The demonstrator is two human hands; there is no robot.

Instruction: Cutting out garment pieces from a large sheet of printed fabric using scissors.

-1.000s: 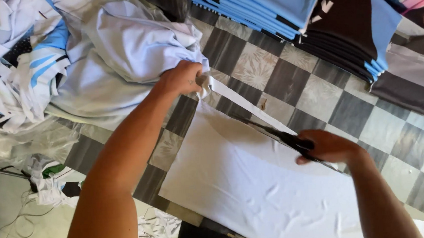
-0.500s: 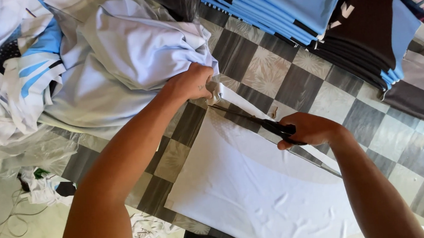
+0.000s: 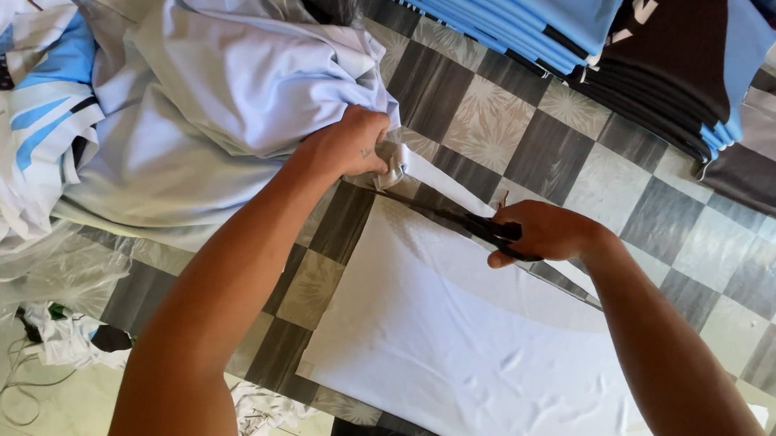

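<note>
Scissors (image 3: 489, 229) advanced up-left toward left hand (image 3: 351, 143) gripping white fabric (image 3: 451, 332), right hand (image 3: 548, 232) gripping them

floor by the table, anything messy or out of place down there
Yes: white fabric scraps lie scattered on the floor below the table edge, with more scraps and a loose cord further left. On the table nothing looks spilled or damaged.

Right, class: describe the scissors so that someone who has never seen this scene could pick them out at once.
Start at the checkered table and find the flat white cloth lying on it. Along the cloth's upper edge the right hand grips the scissors, whose blades point toward the left hand. They are the only thin, dark, hard tool among all the fabric.
</note>
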